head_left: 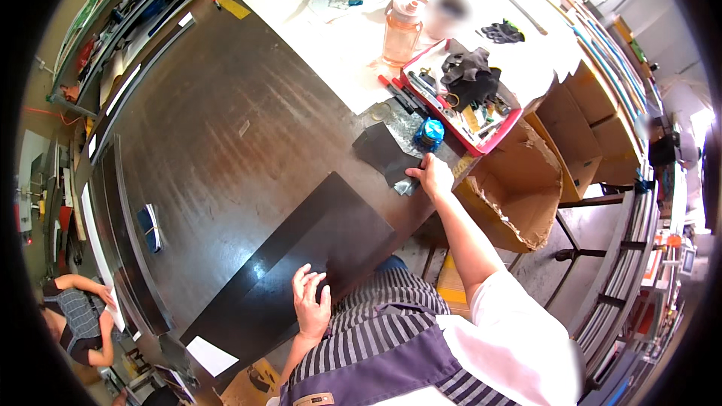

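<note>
A large glossy black sheet lies on the dark worktable near my body. Over its near edge is my left hand, its fingers apart and curved, holding nothing. My right hand reaches out to the right edge of the table. Its thumb and fingers pinch the corner of a small black sheet piece. Under that piece, clear crumpled film shows at the table edge. A blue tape roll stands just beyond my right hand.
A red-rimmed tray holds gloves and tools, with markers beside it. Farther back stands a pink bottle. An open cardboard box is right of the table. At the far left, another person works along the table.
</note>
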Action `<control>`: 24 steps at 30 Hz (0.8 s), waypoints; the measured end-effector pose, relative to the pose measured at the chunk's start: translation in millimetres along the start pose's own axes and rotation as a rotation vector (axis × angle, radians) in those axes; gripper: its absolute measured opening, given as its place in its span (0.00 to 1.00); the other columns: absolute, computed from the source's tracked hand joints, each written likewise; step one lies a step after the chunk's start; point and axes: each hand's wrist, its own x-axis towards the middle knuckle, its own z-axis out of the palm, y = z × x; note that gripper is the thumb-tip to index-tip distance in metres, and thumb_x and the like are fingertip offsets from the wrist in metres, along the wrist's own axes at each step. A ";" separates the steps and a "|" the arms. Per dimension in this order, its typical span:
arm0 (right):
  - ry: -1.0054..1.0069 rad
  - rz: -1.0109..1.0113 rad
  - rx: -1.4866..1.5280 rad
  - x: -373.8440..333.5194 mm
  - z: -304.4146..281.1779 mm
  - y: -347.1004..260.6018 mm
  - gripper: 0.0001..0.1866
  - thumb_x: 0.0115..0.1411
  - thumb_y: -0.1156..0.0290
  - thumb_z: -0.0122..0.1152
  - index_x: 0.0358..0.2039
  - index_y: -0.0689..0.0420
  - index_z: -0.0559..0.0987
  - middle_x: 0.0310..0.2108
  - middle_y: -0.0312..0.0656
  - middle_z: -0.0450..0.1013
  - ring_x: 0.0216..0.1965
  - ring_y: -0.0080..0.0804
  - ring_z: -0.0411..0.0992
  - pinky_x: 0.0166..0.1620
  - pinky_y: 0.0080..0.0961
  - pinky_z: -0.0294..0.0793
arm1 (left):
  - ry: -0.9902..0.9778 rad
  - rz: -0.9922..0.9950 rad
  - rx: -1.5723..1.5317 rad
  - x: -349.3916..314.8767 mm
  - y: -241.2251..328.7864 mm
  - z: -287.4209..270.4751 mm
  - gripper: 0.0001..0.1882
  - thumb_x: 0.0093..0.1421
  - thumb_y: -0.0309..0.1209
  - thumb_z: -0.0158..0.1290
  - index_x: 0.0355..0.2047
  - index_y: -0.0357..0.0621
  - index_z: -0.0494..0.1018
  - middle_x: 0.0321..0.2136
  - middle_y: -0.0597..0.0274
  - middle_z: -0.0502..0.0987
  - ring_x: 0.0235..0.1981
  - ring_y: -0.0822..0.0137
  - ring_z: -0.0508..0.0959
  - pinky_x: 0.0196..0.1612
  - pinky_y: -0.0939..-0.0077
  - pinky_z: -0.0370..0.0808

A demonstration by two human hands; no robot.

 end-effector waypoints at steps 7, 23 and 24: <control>-0.101 0.017 0.037 9.1 -23.1 2.9 0.20 0.44 0.58 0.73 0.30 0.56 0.75 0.28 0.46 0.77 0.34 0.45 0.76 0.37 0.37 0.73 | -0.020 -0.007 -0.020 49.0 32.5 24.8 0.13 0.54 0.21 0.55 0.41 0.39 0.75 0.53 0.53 0.66 0.45 0.61 0.74 0.45 0.72 0.73; -0.177 -0.401 0.386 -147.6 -4.2 -31.4 0.20 0.51 0.69 0.66 0.45 0.62 0.76 0.40 0.50 0.70 0.41 0.47 0.70 0.45 0.34 0.71 | -0.194 -0.653 -0.858 57.9 -16.6 94.0 0.09 0.64 0.28 0.49 0.42 0.36 0.72 0.36 0.61 0.77 0.36 0.70 0.79 0.40 0.73 0.79; -0.316 -0.320 0.452 -146.3 -0.5 -24.3 0.16 0.52 0.69 0.65 0.41 0.63 0.77 0.36 0.49 0.72 0.36 0.45 0.72 0.41 0.32 0.72 | -0.217 -0.620 -0.827 56.2 -22.0 96.7 0.09 0.64 0.28 0.49 0.41 0.36 0.72 0.35 0.62 0.77 0.36 0.71 0.79 0.40 0.74 0.79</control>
